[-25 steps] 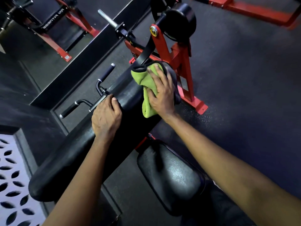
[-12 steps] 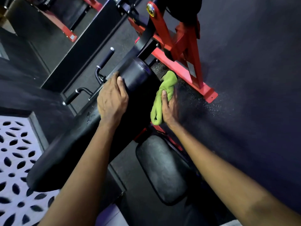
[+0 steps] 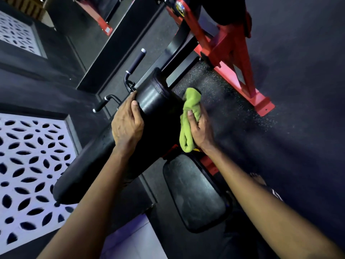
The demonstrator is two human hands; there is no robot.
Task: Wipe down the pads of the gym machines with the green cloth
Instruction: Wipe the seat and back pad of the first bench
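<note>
Seat pad: nearest to us, the flat black seat pad (image 3: 194, 193) lies just below the right-hand grip, apart from the cloth. We cannot tell whether it has been wiped.
Left hand: our left hand (image 3: 127, 126) clasps the long pad (image 3: 155, 101) across from the cloth, with the thumb along the top and the fingers curved over the far side, bracing it.
Right hand: our right hand (image 3: 202, 131) is clenched on the green cloth (image 3: 188, 120), thumb across its front and fingers wrapped behind.
Cloth: it is bunched into a roll that sticks out above and below the grip. It lies against the right flank of the long pad, level with the left hand.
Step in hand: we judge this is the wipe of the long pad's right side.
Doing it well: we would open the roll flatter so that more cloth meets the pad. We would press toward the bracing hand and run overlapping strokes lengthwise, taking in the seam past the grip. Then we would move the left hand and wipe where it sat.
Handles: beyond the left fingertips, black handles (image 3: 137, 60) stick out. They are no pads, so we would skip them.
Red frame: farthest off, past the cloth's top end, the red frame (image 3: 233, 58) stands on the speckled floor (image 3: 224, 101).
</note>
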